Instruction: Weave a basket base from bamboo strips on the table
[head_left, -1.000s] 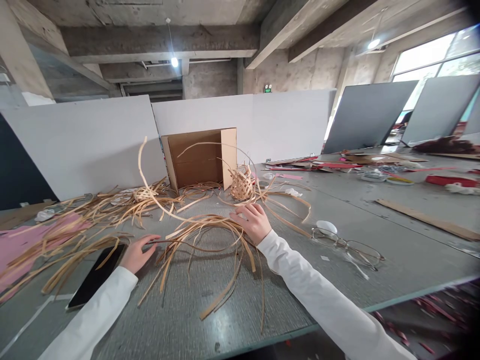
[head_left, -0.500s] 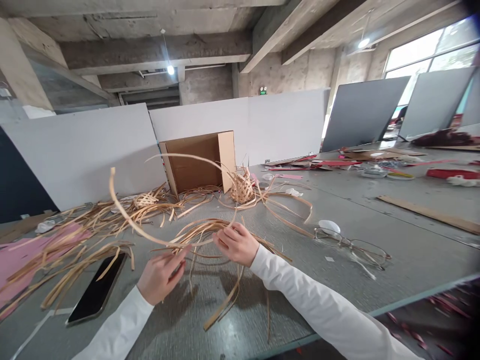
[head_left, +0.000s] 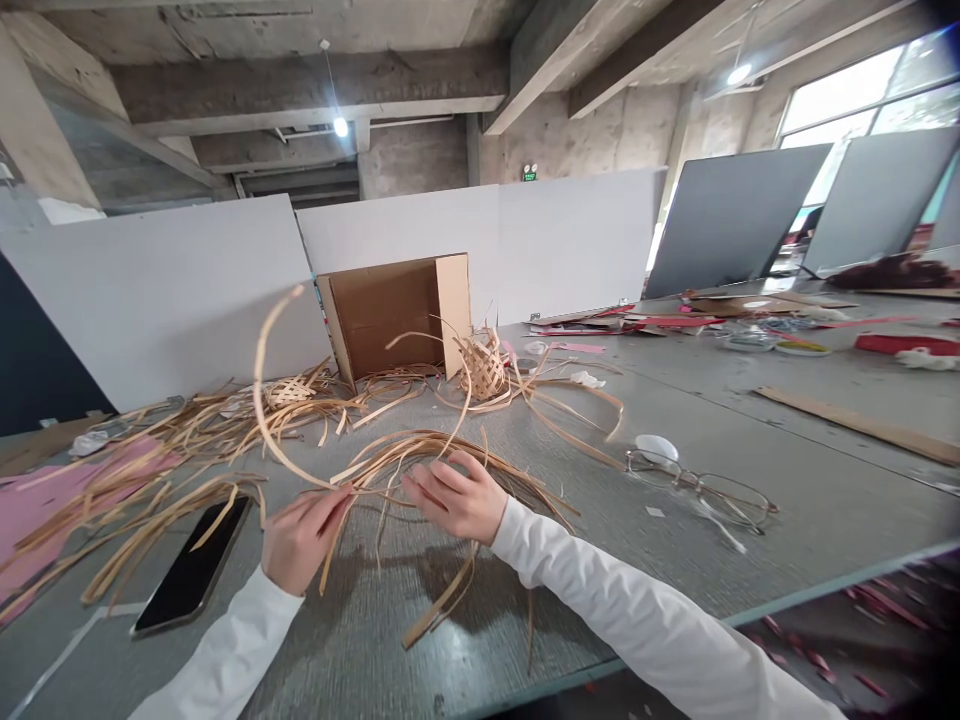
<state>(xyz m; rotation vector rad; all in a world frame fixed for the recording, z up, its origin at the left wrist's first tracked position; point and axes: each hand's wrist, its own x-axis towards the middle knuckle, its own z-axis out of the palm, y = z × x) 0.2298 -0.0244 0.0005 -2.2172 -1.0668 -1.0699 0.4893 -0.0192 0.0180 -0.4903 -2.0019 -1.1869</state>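
Observation:
Flat tan bamboo strips are in both hands, above the grey table. My left hand (head_left: 306, 535) is closed, fingertips pinching a long bamboo strip (head_left: 261, 400) that curves up and back in a wide arc. Another strip hangs below those fingers. My right hand (head_left: 461, 497) has its fingers curled round the strip's other stretch, between the hands; a thin end bends upward behind it. Exactly how many strips the right fingers hold is hidden. A loose bundle of strips (head_left: 427, 440) lies just beyond the hands, and several ends lie on the table below.
Behind stand a small woven basket piece (head_left: 484, 368) and an open cardboard box (head_left: 452, 320). A phone (head_left: 191, 570) lies at left beside more strips and pink paper (head_left: 45, 520). Eyeglasses (head_left: 701, 487) and a white oval object (head_left: 657, 450) lie at right. Grey panels (head_left: 577, 250) close the back.
My left hand has shifted left and its fingers have closed into a pinch. The long strip's arc has swung upright and rightward at its tip. My right hand has moved slightly left.

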